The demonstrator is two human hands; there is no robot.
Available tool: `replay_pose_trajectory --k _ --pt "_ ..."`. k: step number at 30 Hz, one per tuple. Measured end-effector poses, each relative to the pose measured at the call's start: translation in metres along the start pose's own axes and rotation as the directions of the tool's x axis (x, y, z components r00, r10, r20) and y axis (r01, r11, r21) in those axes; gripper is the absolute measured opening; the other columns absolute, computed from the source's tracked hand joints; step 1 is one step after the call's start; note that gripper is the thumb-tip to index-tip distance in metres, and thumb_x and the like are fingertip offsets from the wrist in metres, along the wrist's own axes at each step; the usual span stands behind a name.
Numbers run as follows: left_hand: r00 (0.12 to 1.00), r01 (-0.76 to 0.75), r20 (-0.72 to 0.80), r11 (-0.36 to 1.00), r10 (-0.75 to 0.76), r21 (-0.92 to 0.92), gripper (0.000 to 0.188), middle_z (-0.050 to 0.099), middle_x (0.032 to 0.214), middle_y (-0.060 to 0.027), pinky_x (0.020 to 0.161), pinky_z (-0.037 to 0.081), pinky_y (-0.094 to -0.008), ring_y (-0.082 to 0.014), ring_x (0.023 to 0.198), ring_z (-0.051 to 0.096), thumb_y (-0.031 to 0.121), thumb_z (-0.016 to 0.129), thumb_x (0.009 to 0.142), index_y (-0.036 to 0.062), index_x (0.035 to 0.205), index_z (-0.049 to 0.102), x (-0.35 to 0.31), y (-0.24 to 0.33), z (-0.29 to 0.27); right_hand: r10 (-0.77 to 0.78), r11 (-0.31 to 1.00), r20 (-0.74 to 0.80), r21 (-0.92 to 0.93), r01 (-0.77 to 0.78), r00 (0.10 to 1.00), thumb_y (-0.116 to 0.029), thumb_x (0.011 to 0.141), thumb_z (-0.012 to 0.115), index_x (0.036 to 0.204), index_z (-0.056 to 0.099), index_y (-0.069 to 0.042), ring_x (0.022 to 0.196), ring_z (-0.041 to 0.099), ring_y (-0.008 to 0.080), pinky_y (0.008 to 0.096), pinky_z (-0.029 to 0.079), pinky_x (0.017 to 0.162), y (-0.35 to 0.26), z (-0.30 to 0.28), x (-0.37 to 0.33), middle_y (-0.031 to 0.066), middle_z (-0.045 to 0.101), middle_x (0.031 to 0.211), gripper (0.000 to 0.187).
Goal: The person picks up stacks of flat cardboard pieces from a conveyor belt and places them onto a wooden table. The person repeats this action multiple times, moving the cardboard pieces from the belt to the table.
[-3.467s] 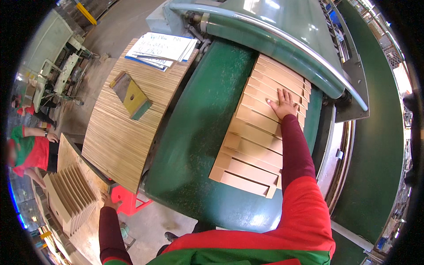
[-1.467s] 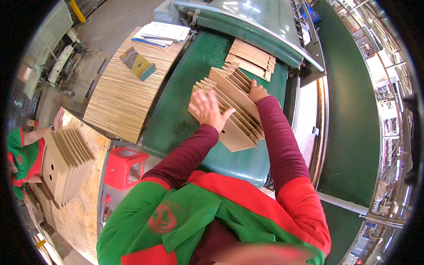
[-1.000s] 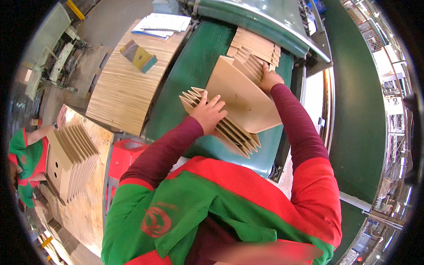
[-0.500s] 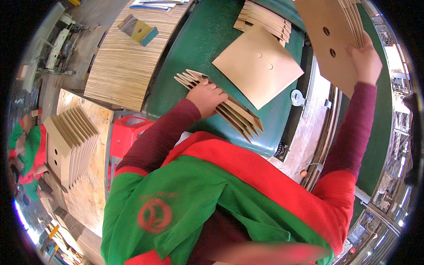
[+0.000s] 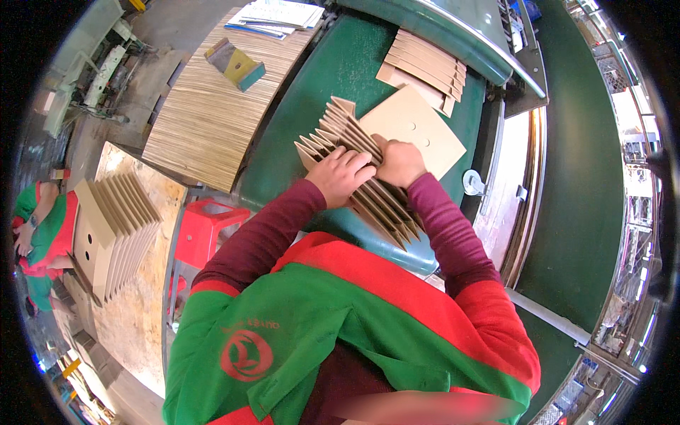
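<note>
A bundle of folded brown cardboard pieces stands on edge in front of me, on the green conveyor belt. My left hand is closed over the top edges of the bundle. Beside it my right hand grips more folded pieces, pressed up against those under the left hand. Its thumb points toward the far end of the bundle, and its other fingers are partly hidden. Just beyond the hands a flat cardboard piece with two curved cuts lies on the belt. Farther off lie several overlapping cardboard pieces.
Left of the belt is a tall sheet stack bearing papers and a small printed box. A red stool stands below it. At far left a co-worker is beside more folded cardboard. A machine roller spans the far end.
My right hand has come down and left from the upper right with its cardboard pieces, which now stand against the left hand's bundle. The left hand has stayed nearly in place.
</note>
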State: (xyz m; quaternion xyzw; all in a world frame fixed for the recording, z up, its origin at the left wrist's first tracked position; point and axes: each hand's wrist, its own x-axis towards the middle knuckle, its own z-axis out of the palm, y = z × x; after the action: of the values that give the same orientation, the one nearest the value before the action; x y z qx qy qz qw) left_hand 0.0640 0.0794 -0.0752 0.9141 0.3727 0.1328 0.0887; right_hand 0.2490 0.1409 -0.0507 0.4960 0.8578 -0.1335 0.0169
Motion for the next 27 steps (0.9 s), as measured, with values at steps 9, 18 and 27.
replay_pose_trajectory --k 9,18,27 --pt "0.999 -0.042 0.031 0.976 0.036 0.213 0.096 0.019 0.154 -0.0199 0.107 0.015 -0.0686 -0.0370 0.143 0.019 0.042 0.075 0.067 0.0175 0.147 0.028 0.028 -0.010 0.002 -0.073 0.996 0.222 0.069 0.059 0.972 -0.058 0.061 0.069 0.115 0.055 0.006 0.074 0.065 0.0383 0.0431 0.052 0.072 0.005 -0.030 -0.023 0.0255 0.065 0.078 0.085" --pt "0.997 0.041 0.057 0.989 -0.050 0.140 0.089 0.051 0.125 -0.0079 0.112 0.018 -0.0572 -0.0229 0.122 0.046 0.030 0.075 0.068 0.0094 0.143 0.031 0.046 -0.020 0.020 0.319 0.937 0.194 -0.215 -0.276 0.928 -0.043 0.061 0.076 0.119 0.053 0.004 0.093 0.065 0.0321 0.0370 0.055 0.079 -0.034 0.012 -0.010 0.0226 0.063 0.107 0.078" --pt "0.881 0.319 -0.396 0.943 -0.258 0.097 0.086 0.030 0.149 -0.0142 0.108 0.015 -0.0665 -0.0315 0.141 0.024 0.037 0.072 0.075 0.0134 0.146 0.028 -0.058 -0.001 0.039 0.398 0.900 0.196 0.107 -0.423 0.896 -0.024 0.046 0.080 0.086 0.068 -0.004 0.078 0.068 0.0309 0.0401 0.054 0.073 -0.016 -0.016 0.013 0.0179 0.069 0.080 0.046"
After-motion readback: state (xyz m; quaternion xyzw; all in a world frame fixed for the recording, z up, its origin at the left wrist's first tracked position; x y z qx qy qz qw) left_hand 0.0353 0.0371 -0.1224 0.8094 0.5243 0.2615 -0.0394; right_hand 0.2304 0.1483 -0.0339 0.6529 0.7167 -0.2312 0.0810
